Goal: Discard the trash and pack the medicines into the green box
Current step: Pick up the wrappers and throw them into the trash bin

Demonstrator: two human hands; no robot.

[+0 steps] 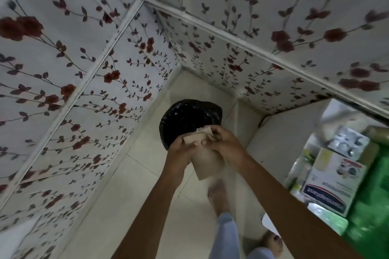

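Both my hands hold a brown paper bag (pixel 207 164) above the floor, just over the near rim of a bin lined with a black plastic bag (pixel 189 120). My left hand (pixel 181 149) grips the bag's left side near its crumpled top. My right hand (pixel 225 143) grips the top right, with folded paper scraps (pixel 205 131) sticking up between the fingers. At the far right lie the medicines: a white box with a blue label (pixel 330 183) and silver blister packs (pixel 347 141), on a green surface (pixel 370 206) that is blurred.
Walls with red flower wallpaper (pixel 84 69) close in on the left and behind the bin. The floor is pale tile (pixel 134 185). My bare feet (pixel 219 195) stand right below the bag. A white ledge (pixel 282 139) separates the bin corner from the medicines.
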